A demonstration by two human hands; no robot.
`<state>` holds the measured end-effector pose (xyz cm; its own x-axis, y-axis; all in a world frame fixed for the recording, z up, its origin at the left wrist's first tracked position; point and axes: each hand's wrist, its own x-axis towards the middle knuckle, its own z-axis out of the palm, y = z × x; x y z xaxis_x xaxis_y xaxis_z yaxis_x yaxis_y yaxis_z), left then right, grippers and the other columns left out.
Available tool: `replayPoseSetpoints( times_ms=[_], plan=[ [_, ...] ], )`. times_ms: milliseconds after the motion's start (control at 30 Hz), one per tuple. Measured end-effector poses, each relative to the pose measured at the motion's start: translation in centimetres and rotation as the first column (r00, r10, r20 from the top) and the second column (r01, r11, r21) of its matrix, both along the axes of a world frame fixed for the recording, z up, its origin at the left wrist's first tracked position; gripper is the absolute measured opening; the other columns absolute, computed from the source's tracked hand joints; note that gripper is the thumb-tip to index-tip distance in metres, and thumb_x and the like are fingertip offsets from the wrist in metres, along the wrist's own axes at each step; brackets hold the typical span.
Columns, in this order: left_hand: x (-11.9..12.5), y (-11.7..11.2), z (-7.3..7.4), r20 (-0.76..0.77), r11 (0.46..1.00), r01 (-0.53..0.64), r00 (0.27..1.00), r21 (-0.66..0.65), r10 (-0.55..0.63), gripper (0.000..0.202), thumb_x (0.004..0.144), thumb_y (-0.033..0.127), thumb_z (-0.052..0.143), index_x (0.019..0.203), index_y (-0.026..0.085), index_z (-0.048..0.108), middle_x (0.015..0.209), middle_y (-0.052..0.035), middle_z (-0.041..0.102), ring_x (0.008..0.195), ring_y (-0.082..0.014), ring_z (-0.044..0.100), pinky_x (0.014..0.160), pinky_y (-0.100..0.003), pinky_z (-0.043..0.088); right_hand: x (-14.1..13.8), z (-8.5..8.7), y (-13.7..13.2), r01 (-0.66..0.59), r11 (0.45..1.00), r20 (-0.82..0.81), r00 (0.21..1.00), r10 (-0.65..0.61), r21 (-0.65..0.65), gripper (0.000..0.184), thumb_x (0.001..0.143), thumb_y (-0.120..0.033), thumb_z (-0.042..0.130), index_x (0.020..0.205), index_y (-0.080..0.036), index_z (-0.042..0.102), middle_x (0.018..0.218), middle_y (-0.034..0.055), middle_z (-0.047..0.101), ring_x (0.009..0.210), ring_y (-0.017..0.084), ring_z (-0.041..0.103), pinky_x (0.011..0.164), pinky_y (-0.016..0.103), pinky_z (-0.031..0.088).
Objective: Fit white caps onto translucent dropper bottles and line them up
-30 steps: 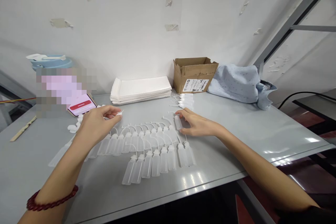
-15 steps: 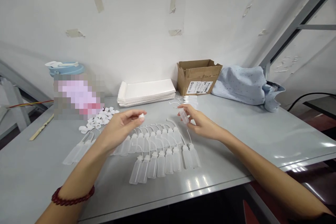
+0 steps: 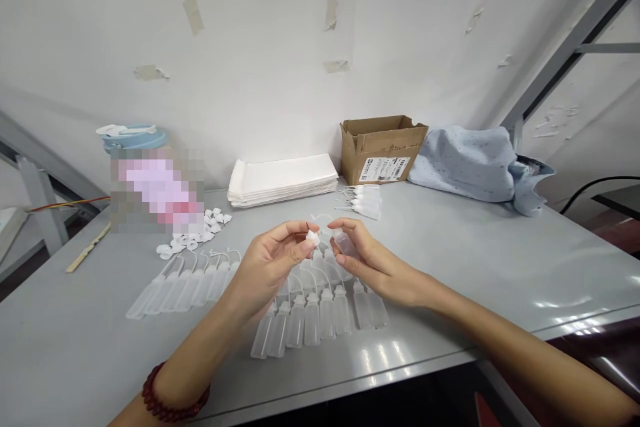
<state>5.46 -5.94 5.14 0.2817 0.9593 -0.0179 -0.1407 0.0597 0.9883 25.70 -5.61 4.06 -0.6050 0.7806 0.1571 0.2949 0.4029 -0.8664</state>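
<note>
Pinched between thumb and fingertips of my left hand is a small white cap. My right hand grips a translucent plastic bottle, its neck turned toward the cap. Cap and bottle are close but appear apart. Beneath both hands lie rows of similar bottles with thin bent tubes, including a front row and a group at the left. My hands and forearms hide part of these rows. Loose white caps are heaped beyond my left hand.
Against the wall are a stack of white envelopes, an open cardboard box and a pale blue cloth. More bottles lie before the box. At the left sit a blue container and a wooden stick.
My left hand has moved right with the cap, toward the bottle. My right hand has come slightly lower and nearer, so cap and bottle are now close together.
</note>
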Motion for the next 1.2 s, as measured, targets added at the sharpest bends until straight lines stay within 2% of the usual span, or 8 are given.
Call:
replayPoseSetpoints(
  times_ms=[100,233,433,533,667,867,1067,1200],
  plan=[
    [0.3,-0.1,-0.2,0.049,0.999,-0.030,0.998,-0.038,0.031,0.020,0.076,0.030,0.071,0.094,0.022,0.069,0.091,0.0002,0.058,0.082,-0.0103,0.051,0.083,-0.025,0.041,-0.3,-0.3,-0.2,0.014,0.999,0.031,0.999,-0.015,0.046,0.036,0.096,-0.026,0.034,0.130,-0.024,0.024,0.102,0.0061,0.049,0.086,0.017,0.051,0.076,0.036,0.046],
    [0.6,-0.1,-0.5,0.058,0.997,-0.058,0.996,-0.056,0.061,0.016,0.076,0.027,0.072,0.090,0.021,0.070,0.090,0.0004,0.060,0.086,-0.0102,0.053,0.084,-0.023,0.042,-0.6,-0.8,-0.3,0.006,0.994,0.052,0.999,-0.012,0.106,0.036,0.095,-0.023,0.035,0.129,-0.022,0.022,0.111,0.0102,0.051,0.094,0.020,0.055,0.077,0.037,0.049],
    [1.1,-0.2,-0.8,0.025,0.999,-0.029,0.999,-0.018,0.029,0.013,0.078,0.026,0.070,0.090,0.019,0.068,0.084,0.0007,0.063,0.081,-0.0106,0.059,0.078,-0.023,0.047,-0.9,-1.1,-0.3,0.009,0.990,0.058,0.998,-0.018,0.143,0.031,0.093,-0.017,0.037,0.121,-0.021,0.024,0.106,0.0093,0.057,0.093,0.020,0.058,0.075,0.036,0.050],
    [1.2,-0.3,-0.8,-0.042,0.999,-0.040,0.998,0.030,0.042,0.015,0.077,0.026,0.070,0.089,0.018,0.067,0.083,-0.0005,0.065,0.082,-0.0127,0.061,0.078,-0.025,0.049,-0.9,-1.2,-0.3,0.027,0.989,0.081,0.996,-0.040,0.148,0.030,0.092,-0.016,0.038,0.119,-0.021,0.024,0.108,0.0104,0.059,0.092,0.021,0.059,0.075,0.038,0.050],
    [1.1,-0.4,-0.9,-0.150,0.986,-0.061,0.985,0.157,0.085,0.013,0.076,0.024,0.070,0.087,0.018,0.067,0.088,-0.0019,0.067,0.084,-0.0143,0.061,0.078,-0.026,0.051,-0.9,-1.5,-0.2,0.023,0.986,0.072,0.997,-0.036,0.166,0.032,0.091,-0.012,0.038,0.119,-0.020,0.024,0.114,0.0131,0.057,0.098,0.021,0.059,0.079,0.038,0.049],
    [1.0,-0.3,-1.3,-0.234,0.957,-0.037,0.966,0.289,0.108,0.010,0.078,0.021,0.067,0.087,0.017,0.067,0.093,-0.0040,0.066,0.092,-0.0175,0.061,0.084,-0.030,0.051,-0.9,-1.8,0.0,0.049,0.977,0.072,0.995,-0.065,0.209,0.031,0.090,-0.013,0.040,0.117,-0.019,0.025,0.107,0.0126,0.059,0.090,0.020,0.061,0.074,0.036,0.049],
    [0.8,-0.3,-1.4,-0.285,0.949,-0.010,0.953,0.315,0.105,0.009,0.078,0.022,0.066,0.086,0.018,0.067,0.093,-0.0044,0.066,0.093,-0.0186,0.061,0.085,-0.032,0.051,-0.8,-2.0,-0.1,0.029,0.978,0.105,0.993,-0.052,0.204,0.033,0.091,-0.013,0.038,0.120,-0.019,0.024,0.098,0.0104,0.061,0.083,0.020,0.062,0.071,0.036,0.049],
    [0.8,-0.3,-1.3,-0.295,0.918,0.014,0.949,0.396,0.113,0.005,0.080,0.020,0.063,0.083,0.019,0.067,0.096,-0.0055,0.065,0.096,-0.0194,0.060,0.088,-0.033,0.050,-0.8,-1.8,-0.1,0.031,0.983,0.099,0.994,-0.049,0.183,0.031,0.091,-0.014,0.039,0.118,-0.020,0.026,0.102,0.0116,0.061,0.090,0.022,0.062,0.074,0.037,0.049]
  ],
)
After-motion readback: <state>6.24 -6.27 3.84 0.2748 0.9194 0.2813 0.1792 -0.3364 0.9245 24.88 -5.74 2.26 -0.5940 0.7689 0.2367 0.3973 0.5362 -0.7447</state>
